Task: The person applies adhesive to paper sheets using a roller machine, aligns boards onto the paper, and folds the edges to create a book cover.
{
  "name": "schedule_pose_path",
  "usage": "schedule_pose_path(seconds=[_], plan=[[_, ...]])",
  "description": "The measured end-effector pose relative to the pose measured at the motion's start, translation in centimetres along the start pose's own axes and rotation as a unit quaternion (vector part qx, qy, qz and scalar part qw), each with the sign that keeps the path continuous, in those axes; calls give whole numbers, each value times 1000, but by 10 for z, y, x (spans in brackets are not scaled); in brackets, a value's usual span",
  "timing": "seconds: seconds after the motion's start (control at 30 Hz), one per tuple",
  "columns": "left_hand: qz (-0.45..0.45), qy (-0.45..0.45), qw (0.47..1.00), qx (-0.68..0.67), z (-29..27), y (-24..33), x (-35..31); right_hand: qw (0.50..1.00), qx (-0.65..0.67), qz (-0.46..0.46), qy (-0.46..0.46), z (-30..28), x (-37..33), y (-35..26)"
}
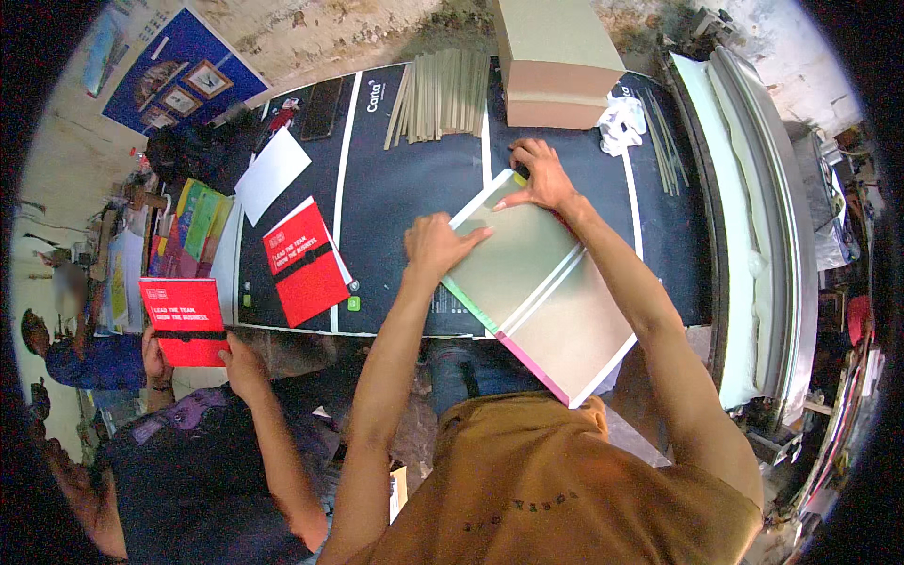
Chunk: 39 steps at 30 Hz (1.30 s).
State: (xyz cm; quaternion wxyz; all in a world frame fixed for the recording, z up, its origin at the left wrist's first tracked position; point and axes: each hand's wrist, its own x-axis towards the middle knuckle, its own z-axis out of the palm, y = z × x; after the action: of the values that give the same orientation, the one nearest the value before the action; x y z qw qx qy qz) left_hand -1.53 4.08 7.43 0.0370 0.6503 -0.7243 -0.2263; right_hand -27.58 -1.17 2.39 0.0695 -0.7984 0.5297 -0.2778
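Observation:
An opened book cover (532,254) lies tilted across the table's front edge, its inside facing up. It has two greyish-beige boards with white strips between them and green and pink turned-in edges. My left hand (438,247) grips its left corner, fingers curled at the edge and thumb on the board. My right hand (540,179) holds the far corner, fingers over the edge and thumb on the inner face. The fingers' undersides are hidden.
A red notebook (306,268) with a black band and a white sheet (273,177) lie on the dark table (395,202). At left a co-worker's hands hold another red notebook (184,325). Farther back are board strips (443,94), a large block (556,66) and crumpled white paper (623,125).

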Motion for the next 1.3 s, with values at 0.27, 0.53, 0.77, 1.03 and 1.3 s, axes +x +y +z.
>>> schedule_pose_path(seconds=[0.27, 0.53, 0.77, 1.03, 1.3], plan=[[134, 107, 985, 34, 45, 23, 25, 1000, 11, -9, -19, 1, 2, -3], [86, 119, 985, 96, 78, 50, -15, 991, -65, -17, -120, -9, 9, -4], [83, 200, 963, 163, 110, 37, -15, 975, -108, -133, -143, 6, -27, -17], [66, 164, 973, 146, 99, 42, -29, 979, -109, -116, -126, -11, -38, -30], [61, 160, 977, 131, 74, 30, -65, 972, -120, -91, -182, -17, -30, -32]])
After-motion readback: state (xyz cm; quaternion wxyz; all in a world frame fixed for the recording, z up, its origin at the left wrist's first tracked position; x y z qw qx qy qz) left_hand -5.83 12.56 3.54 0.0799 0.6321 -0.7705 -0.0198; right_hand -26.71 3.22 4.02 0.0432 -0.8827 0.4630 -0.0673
